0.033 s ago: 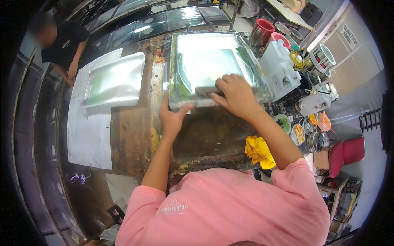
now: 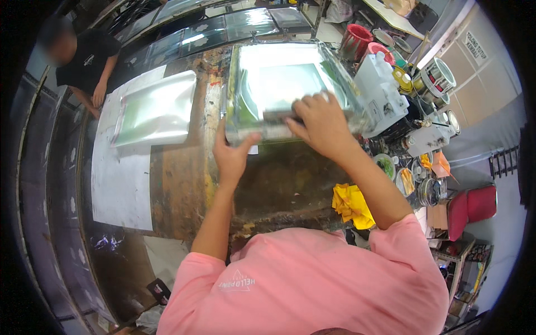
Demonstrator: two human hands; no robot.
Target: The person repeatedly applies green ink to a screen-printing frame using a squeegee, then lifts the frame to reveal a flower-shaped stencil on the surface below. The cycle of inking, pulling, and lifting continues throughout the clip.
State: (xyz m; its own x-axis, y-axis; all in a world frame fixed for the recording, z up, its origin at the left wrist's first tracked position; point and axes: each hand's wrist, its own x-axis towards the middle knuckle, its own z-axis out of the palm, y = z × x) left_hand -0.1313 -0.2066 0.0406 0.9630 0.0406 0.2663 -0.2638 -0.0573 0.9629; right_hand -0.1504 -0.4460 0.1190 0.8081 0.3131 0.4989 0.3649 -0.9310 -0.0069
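Observation:
A screen-printing frame (image 2: 262, 133) with a pale, bright mesh and greenish borders lies at the far middle of the worktable. My left hand (image 2: 230, 156) grips its near left corner, thumb along the front edge and fingers at the left side. My right hand (image 2: 321, 121) is closed around a dark, bar-like squeegee (image 2: 279, 115) held over the mesh near the front edge. The frame's near edge and the squeegee are blurred by motion. A small white piece (image 2: 253, 150) shows just below the frame's front edge.
On the stained worktable (image 2: 184, 184), white paper (image 2: 120, 190) carries a shiny, clear sheet (image 2: 156, 109) at left. A yellow crumpled cloth (image 2: 353, 206) lies by my right forearm. White jugs (image 2: 379, 92) and paint cans (image 2: 357, 40) crowd the right side. Another person (image 2: 89, 61) stands far left.
The frame's near edge has shifted slightly left and up, with my left hand on it. My right hand and the squeegee have moved slightly left and away from me.

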